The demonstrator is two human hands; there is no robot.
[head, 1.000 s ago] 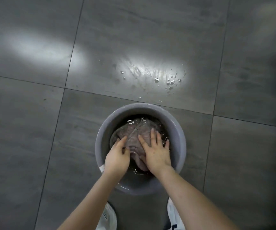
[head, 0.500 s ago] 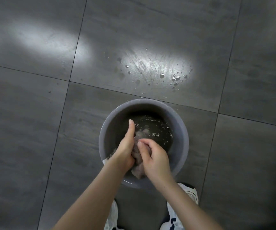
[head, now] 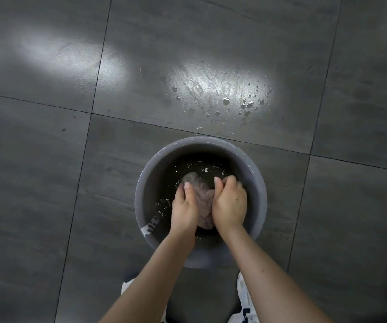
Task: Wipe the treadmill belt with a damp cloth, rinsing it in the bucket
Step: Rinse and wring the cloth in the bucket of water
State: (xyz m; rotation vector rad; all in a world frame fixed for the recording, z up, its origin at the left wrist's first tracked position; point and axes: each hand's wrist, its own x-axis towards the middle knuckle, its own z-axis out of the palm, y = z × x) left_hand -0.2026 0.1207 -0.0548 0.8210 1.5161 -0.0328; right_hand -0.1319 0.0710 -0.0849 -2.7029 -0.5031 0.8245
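Since a second ago both hands go from flat pressing to gripping: the left hand (head: pixel 184 206) and the right hand (head: pixel 229 203) curl their fingers round the cloth (head: pixel 203 198). It is bunched between them in the middle of the bucket (head: pixel 260 183), partly in the water (head: pixel 166 180). Being soaked, it is probably heavy, limp and dripping, so it is better to hold the whole bundle, not one corner.

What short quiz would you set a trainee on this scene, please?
1. True or false: the cloth lies spread flat on the floor.
2. The cloth is gripped by: A one hand; B both hands; C neither.
3. What lies on the floor beyond the bucket?
Key: 1 false, it is bunched in the bucket. 2 B, left hand and right hand. 3 water droplets.
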